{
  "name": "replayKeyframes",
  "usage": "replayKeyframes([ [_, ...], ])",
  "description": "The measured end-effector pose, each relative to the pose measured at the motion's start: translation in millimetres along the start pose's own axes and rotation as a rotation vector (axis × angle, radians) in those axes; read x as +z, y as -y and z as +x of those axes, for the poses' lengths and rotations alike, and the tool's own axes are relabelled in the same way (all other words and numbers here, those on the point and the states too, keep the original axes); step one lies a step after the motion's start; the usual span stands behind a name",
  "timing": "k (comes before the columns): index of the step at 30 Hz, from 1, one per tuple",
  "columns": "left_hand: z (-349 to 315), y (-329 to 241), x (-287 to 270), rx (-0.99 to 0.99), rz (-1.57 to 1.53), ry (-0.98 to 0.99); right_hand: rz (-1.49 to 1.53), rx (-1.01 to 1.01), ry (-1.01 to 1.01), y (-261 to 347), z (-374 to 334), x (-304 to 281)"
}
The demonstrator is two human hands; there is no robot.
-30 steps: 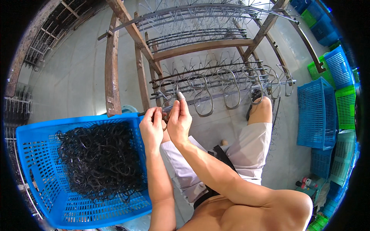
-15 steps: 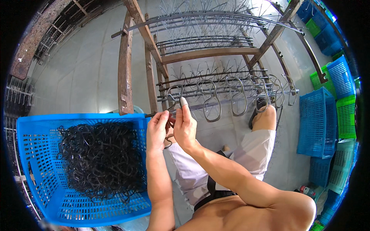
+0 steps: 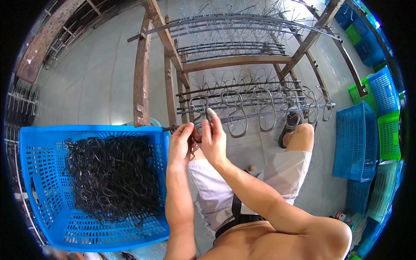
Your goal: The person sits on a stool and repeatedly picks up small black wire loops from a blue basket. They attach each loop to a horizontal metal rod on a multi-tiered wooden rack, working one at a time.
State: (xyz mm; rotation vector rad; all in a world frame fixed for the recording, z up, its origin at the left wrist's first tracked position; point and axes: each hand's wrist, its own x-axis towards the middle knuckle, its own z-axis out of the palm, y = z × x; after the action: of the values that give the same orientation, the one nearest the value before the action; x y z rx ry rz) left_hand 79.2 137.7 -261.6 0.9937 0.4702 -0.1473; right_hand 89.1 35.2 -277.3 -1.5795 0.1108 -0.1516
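Observation:
My left hand point(image 3: 178, 145) is closed, thumb and fingers pinched, with dark curved strips point(image 3: 191, 150) showing below its fingers. Close beside it, my right hand point(image 3: 214, 141) has its fingers bent around the lower end of the leftmost grey curved loop point(image 3: 198, 103). One of its fingertips wears a pale cover. The exact grip between the two hands is partly hidden. To the right, several similar grey loops point(image 3: 266, 110) hang in a row along a rod of the rack. A blue basket point(image 3: 43, 173) at my left holds a heap of black curved strips point(image 3: 115, 180).
Ahead stands a wooden rack point(image 3: 236, 62) bearing metal rods point(image 3: 242, 19) with many thin upright prongs. Blue crates point(image 3: 355, 143) and green crates point(image 3: 389, 134) are stacked along the right. My knees are beneath the rack's near side.
My right hand has shifted slightly right, its fingers less extended. The left hand stays nearly in place, turned a little. The dark strips under it have moved slightly.

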Motion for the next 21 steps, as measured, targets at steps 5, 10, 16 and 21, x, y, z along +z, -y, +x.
replayKeyframes([
  [5, -7, -2, -7, 0.312, 0.537, -0.11, -0.002, 0.19, 0.08, -5, 3, 1],
  [10, -53, -20, -24, 0.576, 0.314, -0.332, -0.199, 0.128, 0.159, -22, -32, -27],
  [16, -95, -30, -46, 0.699, -0.279, -0.281, -0.622, 0.365, 0.336, -73, -68, -67],
  [21, -119, -3, -14, 0.125, -0.131, -0.058, -0.327, -0.198, 0.575, 16, -74, -89],
])
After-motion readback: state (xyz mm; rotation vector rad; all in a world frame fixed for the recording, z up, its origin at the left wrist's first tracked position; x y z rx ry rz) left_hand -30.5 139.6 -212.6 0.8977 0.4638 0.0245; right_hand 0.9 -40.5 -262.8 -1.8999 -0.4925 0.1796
